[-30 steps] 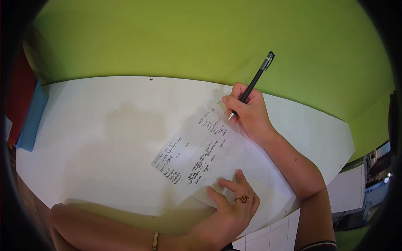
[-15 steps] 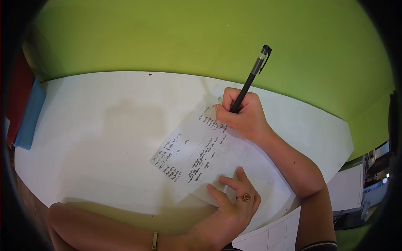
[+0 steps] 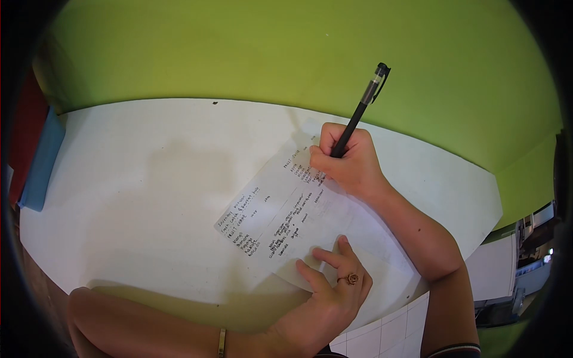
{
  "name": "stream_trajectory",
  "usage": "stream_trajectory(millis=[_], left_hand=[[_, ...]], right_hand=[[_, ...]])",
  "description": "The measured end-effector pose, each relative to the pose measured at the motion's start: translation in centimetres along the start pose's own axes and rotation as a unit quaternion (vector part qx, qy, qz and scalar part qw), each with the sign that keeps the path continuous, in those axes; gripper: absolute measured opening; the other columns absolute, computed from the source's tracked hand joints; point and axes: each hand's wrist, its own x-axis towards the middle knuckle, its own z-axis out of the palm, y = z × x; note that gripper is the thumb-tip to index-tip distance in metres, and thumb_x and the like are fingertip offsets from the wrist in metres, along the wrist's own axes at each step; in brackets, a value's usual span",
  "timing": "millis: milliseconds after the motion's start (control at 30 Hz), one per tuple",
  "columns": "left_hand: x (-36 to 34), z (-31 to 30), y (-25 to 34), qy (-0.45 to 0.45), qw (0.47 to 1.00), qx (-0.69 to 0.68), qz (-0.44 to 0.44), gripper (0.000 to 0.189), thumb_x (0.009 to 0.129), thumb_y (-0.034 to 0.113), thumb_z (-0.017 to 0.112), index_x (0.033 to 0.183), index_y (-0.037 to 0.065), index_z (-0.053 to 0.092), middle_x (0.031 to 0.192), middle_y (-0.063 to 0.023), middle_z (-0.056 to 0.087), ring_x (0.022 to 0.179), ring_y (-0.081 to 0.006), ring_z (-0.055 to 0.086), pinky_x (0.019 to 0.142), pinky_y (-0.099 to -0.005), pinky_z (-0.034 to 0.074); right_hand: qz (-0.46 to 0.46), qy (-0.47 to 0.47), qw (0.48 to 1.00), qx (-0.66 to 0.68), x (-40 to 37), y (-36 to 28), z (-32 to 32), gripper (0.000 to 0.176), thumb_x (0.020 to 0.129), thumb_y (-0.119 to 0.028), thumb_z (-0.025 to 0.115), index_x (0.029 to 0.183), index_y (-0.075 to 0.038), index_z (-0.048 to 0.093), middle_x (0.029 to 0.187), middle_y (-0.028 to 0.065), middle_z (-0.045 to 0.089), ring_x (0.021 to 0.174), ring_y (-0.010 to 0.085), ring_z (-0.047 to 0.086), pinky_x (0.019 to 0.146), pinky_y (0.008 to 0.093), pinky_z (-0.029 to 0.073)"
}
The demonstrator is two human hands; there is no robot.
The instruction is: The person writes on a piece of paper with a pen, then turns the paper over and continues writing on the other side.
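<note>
A black pen (image 3: 359,113) with a clear upper barrel and a clip leans up and to the right out of my right hand (image 3: 352,160). The fingers are closed round its lower part, and its tip is hidden behind them. That hand rests on the upper part of a white sheet of paper (image 3: 280,194) covered with handwritten lists, one headed with fruit words. My left hand (image 3: 334,286) lies on the lower part of the paper, fingers spread and holding nothing. It wears a ring with a rose shape, and a gold bracelet (image 3: 221,342) circles the wrist.
The paper lies on a white table (image 3: 119,197) with a curved far edge against a green wall (image 3: 239,48). Blue and red objects (image 3: 43,161) stand at the left edge. White tiles (image 3: 388,334) show below the near edge, with blurred items at the far right.
The right hand and pen have shifted very slightly to the right. The left hand stays where it was on the paper.
</note>
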Motion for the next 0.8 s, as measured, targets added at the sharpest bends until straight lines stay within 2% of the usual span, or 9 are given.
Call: stream_trajectory(millis=[100, 200, 400, 500, 800], left_hand=[[0.0, 0.0, -0.1, 0.000, 1.000, 0.007, 0.003, 0.033, 0.082, 0.023, 0.048, 0.104, -0.001, 0.056, 0.113, -0.0250, 0.057, 0.084, -0.0401, 0.055, 0.056, -0.0514, 0.050], [0.0, 0.0, 0.0, -0.002, 1.000, 0.011, 0.000, 0.033, 0.082, 0.023, 0.048, 0.104, -0.001, 0.056, 0.113, -0.0250, 0.056, 0.084, -0.0400, 0.055, 0.055, -0.0515, 0.050], [0.0, 0.1, -0.1, -0.001, 1.000, 0.012, 0.002, 0.033, 0.082, 0.023, 0.048, 0.104, 0.000, 0.056, 0.114, -0.0241, 0.056, 0.083, -0.0397, 0.055, 0.055, -0.0516, 0.050], [0.0, 0.0, -0.1, -0.003, 1.000, 0.013, 0.004, 0.033, 0.082, 0.024, 0.048, 0.104, 0.000, 0.056, 0.114, -0.0239, 0.057, 0.083, -0.0397, 0.055, 0.055, -0.0517, 0.050], [0.1, 0.2, 0.0, 0.003, 1.000, 0.018, 0.004, 0.033, 0.082, 0.023, 0.048, 0.104, 0.000, 0.057, 0.113, -0.0237, 0.057, 0.083, -0.0403, 0.055, 0.054, -0.0522, 0.050]], right_hand=[[0.021, 0.017, 1.000, 0.005, 0.1, 0.1, 0.0, 0.033, 0.071, 0.005, 0.061, 0.057, -0.005, 0.032, 0.055, -0.0048, 0.032, 0.053, 0.0036, 0.032, 0.046, 0.0230, 0.026], [-0.008, -0.005, 1.000, 0.027, 0.1, 0.1, 0.1, 0.033, 0.072, 0.005, 0.061, 0.057, -0.005, 0.032, 0.054, -0.0050, 0.031, 0.053, 0.0040, 0.032, 0.046, 0.0232, 0.026], [0.023, 0.023, 0.999, -0.017, 0.1, 0.0, -0.1, 0.031, 0.074, 0.001, 0.061, 0.057, -0.006, 0.036, 0.053, -0.0036, 0.040, 0.047, 0.0030, 0.037, 0.043, 0.0213, 0.028], [0.026, 0.073, 0.995, 0.058, 0.8, 0.7, -0.7, 0.028, 0.076, -0.002, 0.062, 0.059, -0.007, 0.040, 0.053, -0.0012, 0.046, 0.044, 0.0033, 0.041, 0.039, 0.0195, 0.030], [0.081, 0.072, 0.977, 0.185, 1.9, 1.1, -2.4, 0.026, 0.078, -0.005, 0.060, 0.061, -0.010, 0.041, 0.055, 0.0015, 0.050, 0.040, 0.0045, 0.040, 0.036, 0.0194, 0.026]])
